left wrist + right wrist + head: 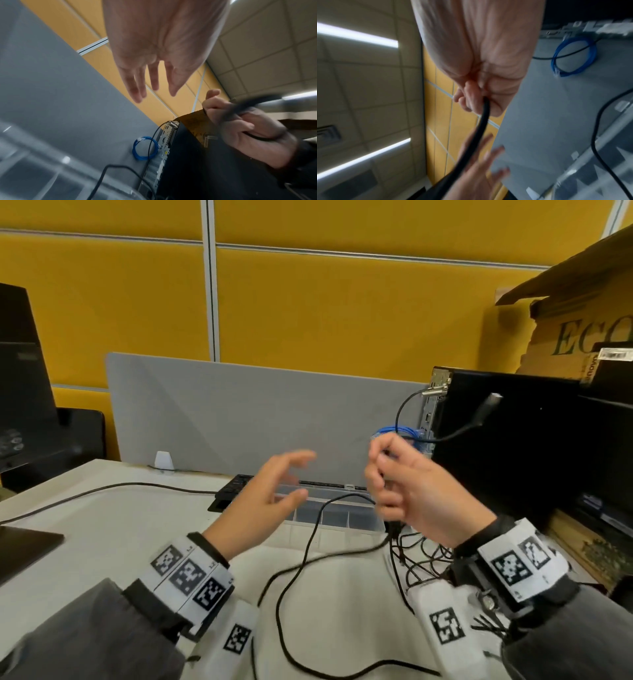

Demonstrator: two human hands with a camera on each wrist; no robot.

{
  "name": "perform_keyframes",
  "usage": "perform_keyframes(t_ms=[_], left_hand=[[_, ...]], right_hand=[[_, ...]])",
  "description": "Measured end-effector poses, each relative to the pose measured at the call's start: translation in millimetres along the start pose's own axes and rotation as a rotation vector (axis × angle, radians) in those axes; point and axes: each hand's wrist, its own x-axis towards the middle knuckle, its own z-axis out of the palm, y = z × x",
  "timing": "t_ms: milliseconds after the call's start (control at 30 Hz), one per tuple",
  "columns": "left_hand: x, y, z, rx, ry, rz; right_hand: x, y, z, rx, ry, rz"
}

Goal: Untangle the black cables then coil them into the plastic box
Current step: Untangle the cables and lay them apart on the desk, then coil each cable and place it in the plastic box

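The right hand [409, 491] is raised above the worktop [102, 515], its fingers [465, 97] curled round a black cable [301, 570] that trails down toward six o'clock. The left hand [260, 505], at nine o'clock of it, holds nothing, fingers [137, 86] spread. The clear plastic box [342, 517] lies beyond both hands at twelve o'clock.

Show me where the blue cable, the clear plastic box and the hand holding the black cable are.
blue cable [145, 148], left wrist view, on its coiled loop.
plastic box [342, 520], head view, on its front wall.
right hand [416, 494], head view, on the back of the hand.
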Motion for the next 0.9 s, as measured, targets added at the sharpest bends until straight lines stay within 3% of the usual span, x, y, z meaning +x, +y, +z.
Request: perform_keyframes(t_ms=[67, 133, 200, 300, 400, 500, 567, 667, 800, 900], left_hand=[[10.7, 8.5, -2.7, 0.093, 0.018, 0.119], [21.5, 15.0, -1.1, 0.185, -0.064, 0.207], [28.5, 12.8, -1.7, 0.356, -0.148, 0.236], [33.8, 1.4, -10.3, 0.587, -0.172, 0.332], [34.7, -12.6, -28.0, 0.564, -0.134, 0.234], [35.7, -26.1, -54.0, 0.592, 0.079, 0.117], [34.6, -38.4, -72.9, 0.615, 0.195, 0.010], [34.7, -57.5, -90.8, 0.668, 0.240, -0.133], [34.5, -63.9, -85.4, 0.738, 0.200, -0.195], [36.3, -57.4, -74.2, 0.802, 0.193, -0.211]], right_hand=[[-2.4, 9.7, 14.6, -0.085, -0.149, 0.051], [-4.6, 18.8, 29.3, -0.201, -0.261, 0.056], [-7.2, 25.8, 39.6, -0.351, -0.322, 0.042], [-10.6, 33.7, 45.3, -0.551, -0.319, 0.046], [-13.8, 37.4, 33.6, -0.683, -0.222, 0.106], [-22.7, 38.5, 3.0, -0.996, -0.212, 0.185], [-31.7, 38.0, -16.9, -1.095, -0.274, 0.332], [-44.3, 44.9, -28.9, -0.814, -0.302, 0.527], [-50.4, 65.2, -0.5, -0.585, -0.314, 0.460], [-45.6, 76.6, 32.8, -0.356, -0.358, 0.520]])
